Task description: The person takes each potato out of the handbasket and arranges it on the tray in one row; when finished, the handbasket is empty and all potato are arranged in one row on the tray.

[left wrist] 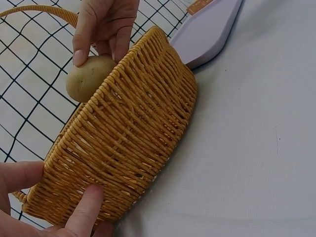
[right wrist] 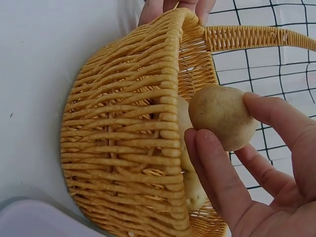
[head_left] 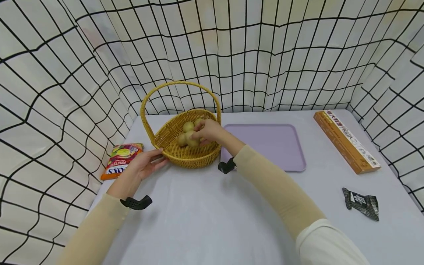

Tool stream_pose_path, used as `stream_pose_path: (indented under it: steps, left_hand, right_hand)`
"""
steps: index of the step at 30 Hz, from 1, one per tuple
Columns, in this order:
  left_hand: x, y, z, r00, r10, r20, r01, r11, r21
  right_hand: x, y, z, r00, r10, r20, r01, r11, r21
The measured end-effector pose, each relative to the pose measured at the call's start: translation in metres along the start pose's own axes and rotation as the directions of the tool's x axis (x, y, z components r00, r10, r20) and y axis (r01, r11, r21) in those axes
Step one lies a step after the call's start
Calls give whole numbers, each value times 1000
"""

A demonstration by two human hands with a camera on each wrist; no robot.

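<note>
Fingers and thumb of my right hand are closed around one potato, and I hold it at the mouth of the wicker basket. From the right wrist view, the thumb presses one side of this potato and fingertips support the other side. With my left hand I grip the basket at its left front edge: the thumb is at the rim, and the fingers lie against the woven outside wall. Inside the basket, under and beside the held one, are other potatoes; how many exactly, I cannot tell, because my right hand covers a part. The tall handle makes an arch over the basket.

Just to the right of the basket lies a flat purple tray; whether they touch, I cannot tell. Close to my left hand, on its outer side, is a red and orange candy bag, with its print upside down to me. Farther to the right lies a long pasta box, set slantwise, and nearer to me than this box is a small black packet. All stand on a white tablecloth, and behind it rises a black net.
</note>
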State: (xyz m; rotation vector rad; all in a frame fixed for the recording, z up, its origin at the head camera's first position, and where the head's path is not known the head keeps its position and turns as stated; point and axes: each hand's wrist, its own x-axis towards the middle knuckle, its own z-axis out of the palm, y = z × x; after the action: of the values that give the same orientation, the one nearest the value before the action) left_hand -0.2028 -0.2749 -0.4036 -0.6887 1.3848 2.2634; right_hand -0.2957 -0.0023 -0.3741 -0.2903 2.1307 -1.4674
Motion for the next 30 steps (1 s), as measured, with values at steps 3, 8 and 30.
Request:
stream_pose_path:
  steps: [3, 8, 30]
  left_hand:
    - [0, 0, 0, 1000, -7, 1, 7, 1000, -4]
    - [-1, 0, 0, 1000, -15, 1, 15, 1000, -4]
    - [1, 1, 2, 1000, -7, 11, 7, 1000, 26]
  right_hand:
    - [-6, 1, -2, 1000, -12, 0, 12, 1000, -23]
    - [-14, 2, -6, 1000, -21, -3, 21, 998, -53]
    - [-46, 8, -37, 998, -50, -22, 44, 975, -218]
